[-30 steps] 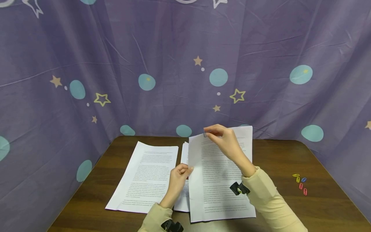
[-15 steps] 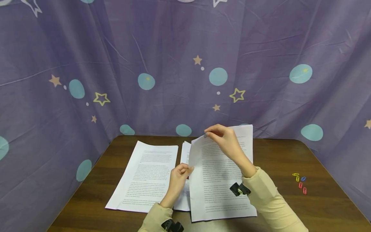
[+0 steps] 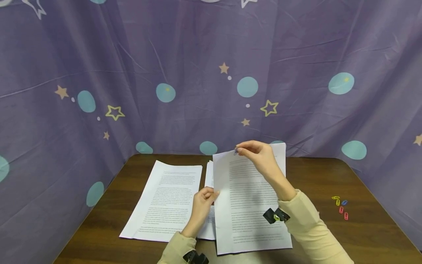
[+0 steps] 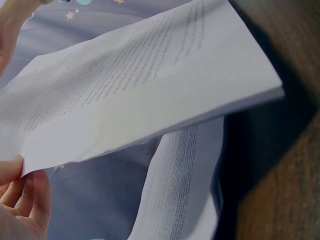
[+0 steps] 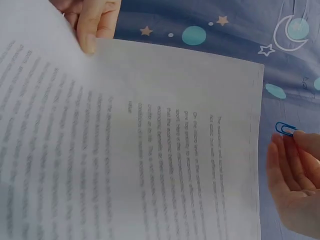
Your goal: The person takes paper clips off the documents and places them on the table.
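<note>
My left hand (image 3: 201,207) pinches a stack of printed paper (image 3: 254,216) by its left edge, thumb in front. The sheets stand tilted up above the table; in the left wrist view the stack (image 4: 150,75) shows some thickness along its edge. Between thumb and fingertips my right hand (image 3: 262,161) pinches a blue paper clip (image 5: 286,129). In the right wrist view a gap separates the clip from the paper's top edge. The right hand covers part of the page in the head view.
Another printed stack (image 3: 168,201) lies on the wooden table (image 3: 102,227) to the left. More sheets (image 3: 208,227) lie partly hidden behind the raised stack. Several coloured paper clips, including a red paper clip (image 3: 346,216), lie at the right. A purple patterned curtain (image 3: 197,55) hangs behind.
My right hand has shifted slightly right with the paper clip. The stack's top left corner, bent back half a second ago, is flat again. My left hand keeps its hold.
</note>
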A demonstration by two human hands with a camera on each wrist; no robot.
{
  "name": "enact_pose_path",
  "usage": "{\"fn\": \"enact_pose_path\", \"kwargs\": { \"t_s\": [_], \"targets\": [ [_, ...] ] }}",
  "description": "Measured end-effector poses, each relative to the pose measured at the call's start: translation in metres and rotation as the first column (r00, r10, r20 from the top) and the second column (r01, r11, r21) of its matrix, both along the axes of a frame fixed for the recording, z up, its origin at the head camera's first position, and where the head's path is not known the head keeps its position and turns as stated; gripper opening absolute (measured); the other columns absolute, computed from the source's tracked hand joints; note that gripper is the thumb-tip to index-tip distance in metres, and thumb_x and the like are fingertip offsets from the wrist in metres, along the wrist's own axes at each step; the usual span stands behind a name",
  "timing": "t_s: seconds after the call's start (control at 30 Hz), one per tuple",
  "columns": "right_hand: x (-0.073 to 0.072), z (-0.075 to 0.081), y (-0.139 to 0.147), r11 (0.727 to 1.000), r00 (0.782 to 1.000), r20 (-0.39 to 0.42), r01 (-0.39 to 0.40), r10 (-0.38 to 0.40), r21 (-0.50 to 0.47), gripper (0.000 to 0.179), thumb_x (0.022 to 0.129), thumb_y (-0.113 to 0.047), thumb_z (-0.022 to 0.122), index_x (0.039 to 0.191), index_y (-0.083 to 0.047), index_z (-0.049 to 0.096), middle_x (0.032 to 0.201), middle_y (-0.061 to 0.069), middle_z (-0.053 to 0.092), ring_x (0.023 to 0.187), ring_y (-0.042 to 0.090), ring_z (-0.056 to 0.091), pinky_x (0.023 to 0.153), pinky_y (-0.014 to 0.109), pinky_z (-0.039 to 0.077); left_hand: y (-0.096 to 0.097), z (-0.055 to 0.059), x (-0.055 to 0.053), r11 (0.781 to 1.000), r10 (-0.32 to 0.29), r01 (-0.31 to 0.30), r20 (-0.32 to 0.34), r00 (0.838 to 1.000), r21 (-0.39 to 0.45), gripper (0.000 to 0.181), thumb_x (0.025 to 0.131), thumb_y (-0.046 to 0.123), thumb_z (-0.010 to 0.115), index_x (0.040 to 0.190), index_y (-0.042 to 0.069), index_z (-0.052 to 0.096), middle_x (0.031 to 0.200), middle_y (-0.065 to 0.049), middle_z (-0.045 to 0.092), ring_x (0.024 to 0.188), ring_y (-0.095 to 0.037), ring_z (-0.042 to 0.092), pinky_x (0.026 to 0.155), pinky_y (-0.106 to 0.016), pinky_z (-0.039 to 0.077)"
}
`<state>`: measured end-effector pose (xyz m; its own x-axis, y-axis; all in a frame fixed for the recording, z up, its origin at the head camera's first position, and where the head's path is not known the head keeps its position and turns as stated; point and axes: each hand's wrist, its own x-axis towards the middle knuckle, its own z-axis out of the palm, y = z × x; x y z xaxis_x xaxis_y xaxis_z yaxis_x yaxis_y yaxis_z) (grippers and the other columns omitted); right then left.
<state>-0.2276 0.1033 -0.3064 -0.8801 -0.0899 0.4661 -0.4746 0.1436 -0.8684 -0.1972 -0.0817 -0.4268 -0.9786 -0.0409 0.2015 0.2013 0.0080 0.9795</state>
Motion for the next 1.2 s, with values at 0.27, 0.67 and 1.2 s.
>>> {"fn": "enact_pose_path", "kwargs": {
  "t_s": [0.27, 0.67, 1.2],
  "targets": [
    [0.003, -0.005, 0.013, 0.997, 0.998, 0.006, 0.054, -0.055, 0.063, 0.022, 0.080, -0.015, 0.066, 0.095, 0.001, 0.066, 0.083, 0.011, 0.067, 0.074, 0.010, 0.062, 0.073, 0.023, 0.048, -0.002, 0.002, -0.001, 1.000, 0.000, -0.001, 0.016, 1.000, 0.024, 0.010, 0.078, -0.006, 0.060, 0.078, -0.014, 0.054, 0.064, -0.017, 0.060, 0.050, -0.005, 0.046, 0.051, -0.018, 0.040],
    [-0.003, -0.028, 0.042, 0.998, 0.995, -0.083, 0.050, -0.048, 0.025, 0.021, 0.079, -0.015, 0.066, 0.094, 0.001, 0.066, 0.079, 0.005, 0.067, 0.071, 0.012, 0.063, 0.068, 0.019, 0.048, -0.003, 0.002, -0.001, 0.999, 0.005, -0.006, 0.022, 1.000, 0.043, 0.011, 0.078, -0.006, 0.059, 0.078, -0.016, 0.054, 0.066, -0.020, 0.060, 0.050, -0.005, 0.046, 0.051, -0.019, 0.042],
    [-0.007, -0.058, 0.080, 0.996, 0.995, -0.051, 0.083, -0.082, 0.017, 0.026, 0.077, -0.022, 0.069, 0.092, -0.001, 0.067, 0.081, 0.007, 0.067, 0.070, 0.014, 0.064, 0.070, 0.019, 0.049, -0.003, 0.002, 0.000, 0.999, 0.012, -0.013, 0.027, 1.000, 0.034, 0.012, 0.079, -0.005, 0.059, 0.079, -0.015, 0.054, 0.067, -0.022, 0.061, 0.050, -0.005, 0.046, 0.051, -0.020, 0.041]
  ]
}}
